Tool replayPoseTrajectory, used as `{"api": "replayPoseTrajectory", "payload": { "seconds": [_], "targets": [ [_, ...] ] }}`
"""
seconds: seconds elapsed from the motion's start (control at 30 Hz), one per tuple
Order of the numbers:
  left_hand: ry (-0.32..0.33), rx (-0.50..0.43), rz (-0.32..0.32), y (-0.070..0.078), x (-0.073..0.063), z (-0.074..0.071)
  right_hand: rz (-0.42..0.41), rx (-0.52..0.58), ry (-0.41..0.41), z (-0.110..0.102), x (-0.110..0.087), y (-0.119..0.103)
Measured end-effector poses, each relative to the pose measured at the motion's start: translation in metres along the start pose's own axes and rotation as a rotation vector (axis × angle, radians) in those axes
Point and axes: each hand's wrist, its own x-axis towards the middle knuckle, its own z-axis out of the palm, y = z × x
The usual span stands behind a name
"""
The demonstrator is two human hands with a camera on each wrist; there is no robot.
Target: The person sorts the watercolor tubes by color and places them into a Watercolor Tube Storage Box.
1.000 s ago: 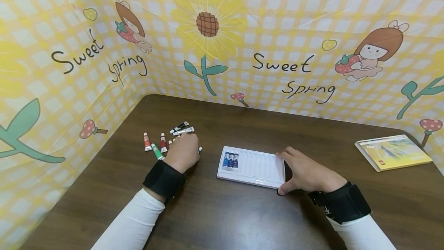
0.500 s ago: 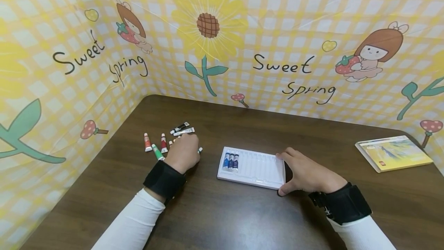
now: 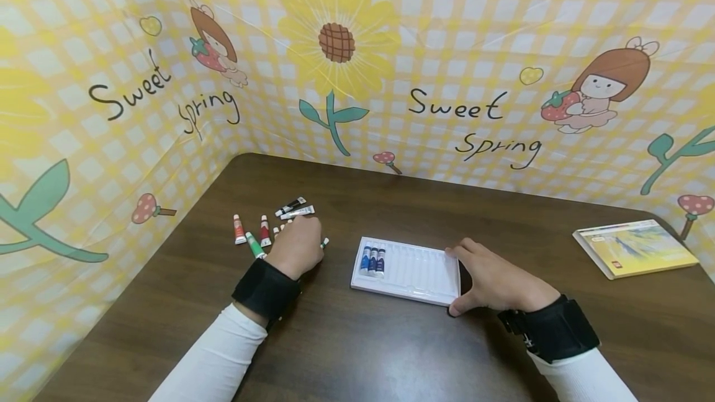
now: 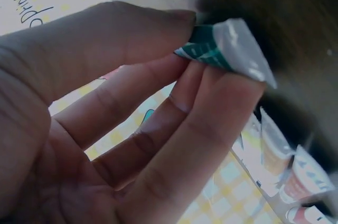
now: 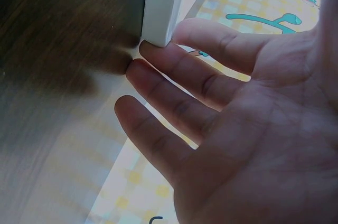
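My left hand (image 3: 296, 245) pinches a dark green paint tube (image 4: 208, 47) between thumb and a fingertip, low over the table's left part. In the head view most of that tube is hidden behind the hand. Close around lie an orange-red tube (image 3: 239, 229), a dark red tube (image 3: 265, 231), a light green tube (image 3: 255, 245), a black tube (image 3: 290, 206) and a white one (image 3: 298, 211). A white ribbed tray (image 3: 421, 268) holds three blue tubes (image 3: 372, 261) in its left slots. My right hand (image 3: 494, 275) grips the tray's right end, thumb at the near corner, fingers at the far one.
A yellow flat box (image 3: 637, 248) lies at the right on the brown table (image 3: 380, 352). Yellow checked cloth (image 3: 447, 36) with printed figures stands along the back and left edges. More tube ends peek out beyond the left hand.
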Motion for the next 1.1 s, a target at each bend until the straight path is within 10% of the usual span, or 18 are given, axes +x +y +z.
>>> {"api": "replayPoseTrajectory", "payload": {
  "seconds": [1.1],
  "targets": [
    [0.028, -0.016, 0.028, 0.0099, -0.0019, 0.0053, 0.013, 0.007, -0.016, -0.0007, 0.0012, 0.0008]
  ]
}}
